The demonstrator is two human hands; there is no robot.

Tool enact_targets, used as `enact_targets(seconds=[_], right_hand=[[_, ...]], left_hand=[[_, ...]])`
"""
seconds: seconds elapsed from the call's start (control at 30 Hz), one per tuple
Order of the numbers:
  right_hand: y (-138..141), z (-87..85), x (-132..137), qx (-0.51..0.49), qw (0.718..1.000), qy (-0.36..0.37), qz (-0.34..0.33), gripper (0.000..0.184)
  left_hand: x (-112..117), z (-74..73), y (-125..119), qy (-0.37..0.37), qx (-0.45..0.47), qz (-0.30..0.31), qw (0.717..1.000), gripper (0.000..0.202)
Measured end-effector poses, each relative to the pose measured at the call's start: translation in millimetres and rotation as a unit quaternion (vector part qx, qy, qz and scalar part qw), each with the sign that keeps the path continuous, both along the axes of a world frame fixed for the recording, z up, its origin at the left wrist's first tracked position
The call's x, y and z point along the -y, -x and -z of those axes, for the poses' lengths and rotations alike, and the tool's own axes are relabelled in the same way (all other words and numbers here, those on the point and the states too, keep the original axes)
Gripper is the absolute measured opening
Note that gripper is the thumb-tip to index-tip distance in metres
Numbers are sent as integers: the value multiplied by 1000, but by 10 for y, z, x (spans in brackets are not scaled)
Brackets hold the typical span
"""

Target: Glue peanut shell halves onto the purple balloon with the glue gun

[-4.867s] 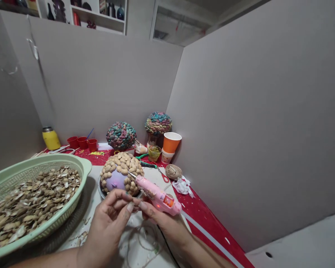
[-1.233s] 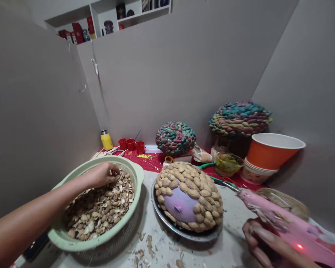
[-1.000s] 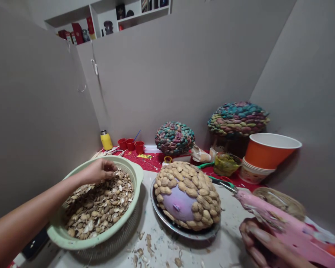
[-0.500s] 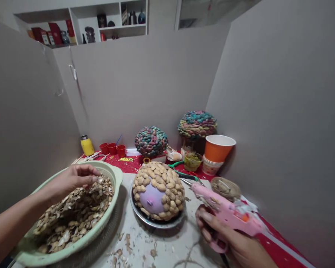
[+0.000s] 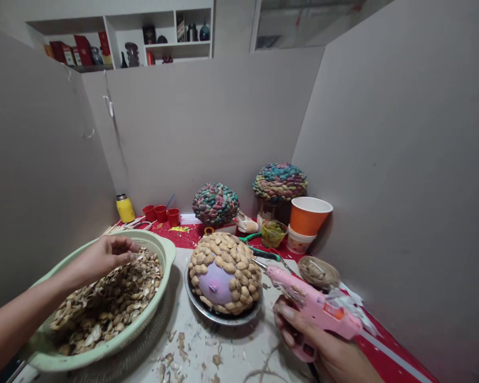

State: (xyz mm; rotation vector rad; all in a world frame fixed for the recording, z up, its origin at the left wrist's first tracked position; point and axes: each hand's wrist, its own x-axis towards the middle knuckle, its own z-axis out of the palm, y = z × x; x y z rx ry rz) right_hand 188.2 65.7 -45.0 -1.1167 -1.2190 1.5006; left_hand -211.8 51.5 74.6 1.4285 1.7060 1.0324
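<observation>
My left hand (image 5: 104,254) hovers over the pale green basket (image 5: 159,287) of peanut shells (image 5: 112,303), fingers pinched together; whether a shell sits between them I cannot make out. My right hand (image 5: 323,351) grips a pink glue gun (image 5: 311,304), its nozzle pointing left toward a purple balloon dome (image 5: 215,284) partly covered in peanut shells. The dome rests on a metal plate (image 5: 223,318) in the middle of the table.
Two painted shell domes (image 5: 215,203) (image 5: 279,182) stand at the back, beside an orange paper cup (image 5: 309,215), red cups (image 5: 162,213) and a yellow jar (image 5: 125,208). A twine ball (image 5: 318,271) and scissors (image 5: 269,254) lie near the glue gun. Grey partition walls close in on three sides.
My left hand went from near the glue gun into the shell basket and has now lifted slightly with fingers pinched. The right hand kept hold of the glue gun.
</observation>
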Motion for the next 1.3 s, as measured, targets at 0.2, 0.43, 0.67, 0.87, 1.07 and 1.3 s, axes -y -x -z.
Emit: enact_targets(seconds=[0.2,0.43,0.67,0.87,1.07,1.3], right_hand=[[-13,-6,-15,24,1000,4,-11,48],[-57,0,-59,12,1000,-2,-9,51],[-101,-3,-43,-5,999,-5,-33,49],[-92,-79,15,16,998,-37,-42,52],[-59,-216,54,55,996,-55,-49,60],[-72,-199,50,71,995,-47,-47,60]], left_hand=[[37,9,-54,-44,25,7,999,32],[294,23,-630,-265,-151,46,951,14],[611,389,-1289,-514,-360,125,769,21],[248,609,-1440,-566,-390,102,719,16],[-11,710,-1395,-571,-409,93,706,19],[-59,799,-1378,-562,-401,105,715,26]])
